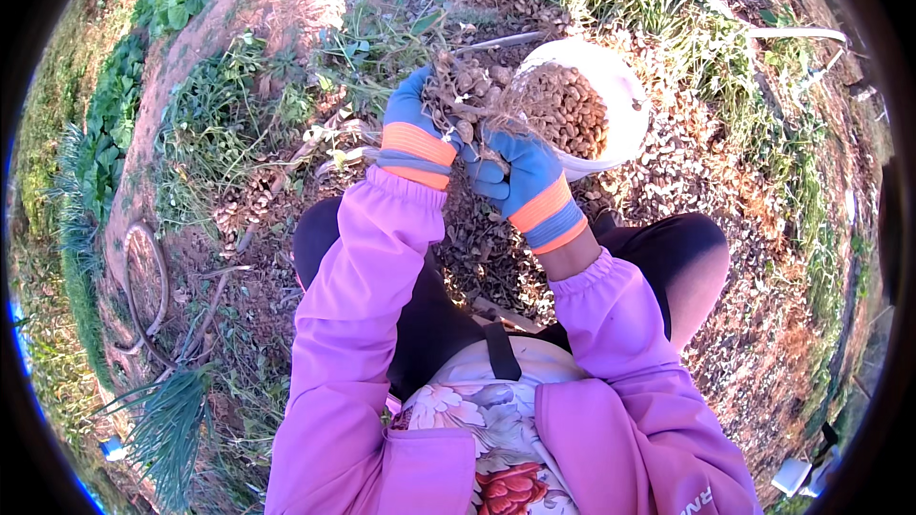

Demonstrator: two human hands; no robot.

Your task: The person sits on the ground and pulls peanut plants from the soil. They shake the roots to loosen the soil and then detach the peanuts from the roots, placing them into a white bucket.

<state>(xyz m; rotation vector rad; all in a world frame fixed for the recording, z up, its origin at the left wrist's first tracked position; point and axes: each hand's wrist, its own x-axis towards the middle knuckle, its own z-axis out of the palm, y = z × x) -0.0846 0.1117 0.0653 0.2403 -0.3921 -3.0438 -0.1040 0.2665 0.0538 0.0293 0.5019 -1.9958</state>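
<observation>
Both my hands wear blue gloves with orange-striped cuffs. My left hand (411,111) grips a clump of uprooted peanut plants (469,86) with dry stems, fine roots and soil-coloured pods. Close beside it, my right hand (526,164) has its fingers curled at the lower part of the same clump, near a few pods. Just beyond the right hand, a white plastic bucket (630,111) leans a little towards me. Loose peanuts (583,111) lie in it, partly covered by the clump's roots. Some fingertips are hidden by the stems and pods.
Peanut plants with pods (247,207) lie on the soil at left, near cut green foliage (207,136). A curved hoop (168,286) and green onion-like leaves (172,429) are further left. Dry leaf litter (751,286) covers the right; a white pipe (794,33) stands beyond.
</observation>
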